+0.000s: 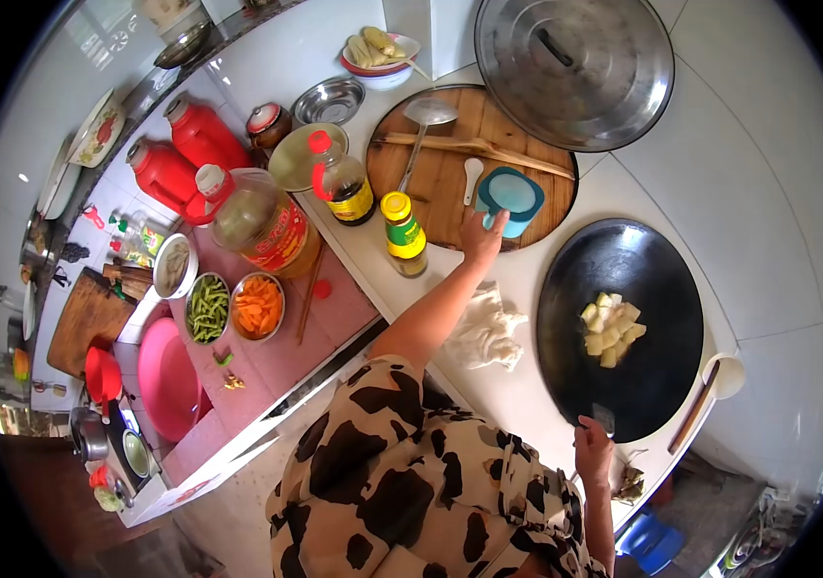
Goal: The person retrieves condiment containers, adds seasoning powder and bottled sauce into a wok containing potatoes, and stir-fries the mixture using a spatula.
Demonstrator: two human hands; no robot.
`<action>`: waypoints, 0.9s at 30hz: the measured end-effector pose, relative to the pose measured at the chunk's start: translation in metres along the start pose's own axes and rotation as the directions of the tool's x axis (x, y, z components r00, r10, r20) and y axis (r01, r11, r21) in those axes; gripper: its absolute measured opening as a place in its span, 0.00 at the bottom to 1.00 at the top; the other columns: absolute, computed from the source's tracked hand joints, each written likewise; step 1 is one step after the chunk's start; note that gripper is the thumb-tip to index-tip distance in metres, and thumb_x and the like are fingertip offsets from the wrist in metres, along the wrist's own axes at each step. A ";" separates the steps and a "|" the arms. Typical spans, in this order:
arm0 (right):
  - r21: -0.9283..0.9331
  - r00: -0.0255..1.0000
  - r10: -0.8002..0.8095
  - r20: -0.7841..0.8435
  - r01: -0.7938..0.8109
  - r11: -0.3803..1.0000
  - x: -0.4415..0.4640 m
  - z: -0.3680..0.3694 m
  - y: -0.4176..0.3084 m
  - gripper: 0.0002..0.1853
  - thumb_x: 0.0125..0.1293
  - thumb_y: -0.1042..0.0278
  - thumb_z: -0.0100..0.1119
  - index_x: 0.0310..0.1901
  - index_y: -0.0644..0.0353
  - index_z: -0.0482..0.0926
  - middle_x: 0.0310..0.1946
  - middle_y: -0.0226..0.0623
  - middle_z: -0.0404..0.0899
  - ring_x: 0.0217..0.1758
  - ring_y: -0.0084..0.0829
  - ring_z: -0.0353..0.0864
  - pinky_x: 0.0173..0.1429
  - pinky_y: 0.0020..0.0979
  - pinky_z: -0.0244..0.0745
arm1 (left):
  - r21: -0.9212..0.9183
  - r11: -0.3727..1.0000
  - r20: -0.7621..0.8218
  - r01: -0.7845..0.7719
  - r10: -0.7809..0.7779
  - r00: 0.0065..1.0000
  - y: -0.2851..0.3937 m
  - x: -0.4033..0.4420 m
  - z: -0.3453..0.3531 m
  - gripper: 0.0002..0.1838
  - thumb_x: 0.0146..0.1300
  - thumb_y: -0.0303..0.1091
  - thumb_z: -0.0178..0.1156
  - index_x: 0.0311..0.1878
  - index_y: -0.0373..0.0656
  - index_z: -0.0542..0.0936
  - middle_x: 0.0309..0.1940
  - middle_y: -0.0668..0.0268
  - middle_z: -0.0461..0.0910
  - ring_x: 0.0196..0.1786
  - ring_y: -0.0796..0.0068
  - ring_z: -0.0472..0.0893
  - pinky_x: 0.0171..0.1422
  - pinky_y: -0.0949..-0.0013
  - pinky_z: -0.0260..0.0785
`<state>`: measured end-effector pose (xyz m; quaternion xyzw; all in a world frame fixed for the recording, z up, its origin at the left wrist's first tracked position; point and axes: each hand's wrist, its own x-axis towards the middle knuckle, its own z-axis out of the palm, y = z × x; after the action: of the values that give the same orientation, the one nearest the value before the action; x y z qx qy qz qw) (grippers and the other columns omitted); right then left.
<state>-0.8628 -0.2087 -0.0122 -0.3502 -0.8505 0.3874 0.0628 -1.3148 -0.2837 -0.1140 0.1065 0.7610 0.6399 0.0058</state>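
My left hand (482, 237) reaches to the teal container (511, 200), its fingers closed on the container's near edge; pale white contents or a lid show on top. Beside it on the round wooden board (544, 223) lies a white spoon (472, 179). My right hand (593, 449) is closed at the near rim of the black wok (565, 318). A spatula (604, 418) with a metal blade pokes out of that hand over the rim, its handle mostly hidden. Pale chunks of food (612, 329) sit in the middle of the wok.
A yellow-capped jar (404, 241), a soy sauce bottle (344, 183) and a big oil jug (267, 226) stand left of my left arm. Bowls hold green pieces (208, 308) and orange pieces (258, 306). A white cloth (484, 329) lies beside the wok; a large lid (575, 87) leans behind.
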 end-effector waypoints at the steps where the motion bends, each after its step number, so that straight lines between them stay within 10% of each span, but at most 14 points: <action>1: 0.006 1.000 -0.013 -0.002 0.013 1.000 0.000 0.000 0.003 0.11 0.63 0.74 0.59 0.47 0.64 0.82 0.21 0.38 0.80 0.21 0.26 0.77 0.30 0.27 0.73 | 0.028 0.997 -0.023 -0.074 0.075 0.997 0.000 -0.006 -0.001 0.26 0.58 0.51 0.67 0.43 0.32 0.78 0.43 0.44 0.75 0.48 0.43 0.75 0.52 0.51 0.67; 5: 0.037 0.998 -0.062 0.008 0.062 0.997 0.003 0.001 -0.003 0.09 0.64 0.74 0.58 0.45 0.64 0.81 0.23 0.40 0.81 0.24 0.29 0.81 0.31 0.28 0.75 | 0.127 0.971 0.008 -0.203 0.203 0.979 -0.016 -0.089 -0.029 0.35 0.57 0.43 0.69 0.61 0.35 0.67 0.49 0.48 0.75 0.53 0.52 0.76 0.59 0.58 0.68; 9: 0.090 0.985 -0.160 0.068 0.153 0.984 0.017 0.006 -0.009 0.07 0.64 0.75 0.56 0.42 0.64 0.81 0.25 0.44 0.82 0.29 0.34 0.85 0.34 0.31 0.77 | -0.187 0.982 -0.136 0.013 -0.039 0.990 -0.028 -0.168 -0.108 0.36 0.56 0.32 0.71 0.64 0.39 0.63 0.53 0.58 0.70 0.54 0.60 0.74 0.62 0.60 0.67; 11: 0.072 0.966 -0.219 0.135 0.211 0.975 0.020 0.004 -0.025 0.07 0.64 0.76 0.54 0.42 0.63 0.81 0.29 0.47 0.83 0.34 0.41 0.86 0.38 0.35 0.79 | 0.181 0.983 -0.305 -0.013 0.069 0.950 -0.039 -0.150 -0.145 0.40 0.53 0.31 0.71 0.66 0.38 0.60 0.54 0.57 0.67 0.57 0.61 0.70 0.65 0.60 0.63; 15: -0.012 0.865 -0.464 0.190 0.475 0.880 0.019 0.017 -0.058 0.08 0.61 0.75 0.55 0.41 0.60 0.81 0.33 0.46 0.83 0.37 0.48 0.83 0.42 0.40 0.79 | 0.268 0.922 -0.264 -0.280 0.349 0.899 -0.048 -0.085 -0.169 0.53 0.46 0.34 0.77 0.71 0.33 0.53 0.61 0.52 0.65 0.62 0.60 0.69 0.68 0.59 0.61; 18: -0.004 0.836 -0.515 0.190 0.526 0.851 0.007 0.034 -0.073 0.08 0.62 0.73 0.55 0.42 0.59 0.81 0.35 0.43 0.84 0.37 0.44 0.83 0.43 0.38 0.80 | -0.391 0.901 -0.160 -0.187 0.133 0.978 -0.020 -0.067 -0.152 0.54 0.45 0.26 0.78 0.72 0.38 0.52 0.58 0.57 0.69 0.58 0.66 0.73 0.63 0.62 0.67; 22: -0.038 0.864 -0.465 0.194 0.480 0.876 -0.013 0.054 -0.085 0.09 0.61 0.73 0.54 0.42 0.58 0.81 0.34 0.40 0.84 0.37 0.41 0.84 0.43 0.37 0.81 | -0.048 0.969 -0.227 -0.242 0.226 0.947 -0.028 -0.057 -0.143 0.54 0.42 0.27 0.79 0.70 0.38 0.55 0.57 0.59 0.71 0.55 0.65 0.75 0.62 0.62 0.69; 27: -0.055 0.877 -0.458 0.144 0.469 0.881 -0.019 0.078 -0.109 0.11 0.62 0.72 0.53 0.46 0.59 0.79 0.33 0.43 0.84 0.35 0.43 0.84 0.42 0.38 0.81 | -0.049 0.966 -0.099 -0.252 0.247 0.964 -0.027 -0.039 -0.151 0.47 0.40 0.34 0.80 0.64 0.37 0.64 0.51 0.58 0.76 0.51 0.63 0.79 0.59 0.62 0.70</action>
<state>-0.9375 -0.3186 0.0130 -0.1135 -0.9280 0.3446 0.0843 -1.3024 -0.4419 -0.1182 0.1716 0.7211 0.6627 -0.1068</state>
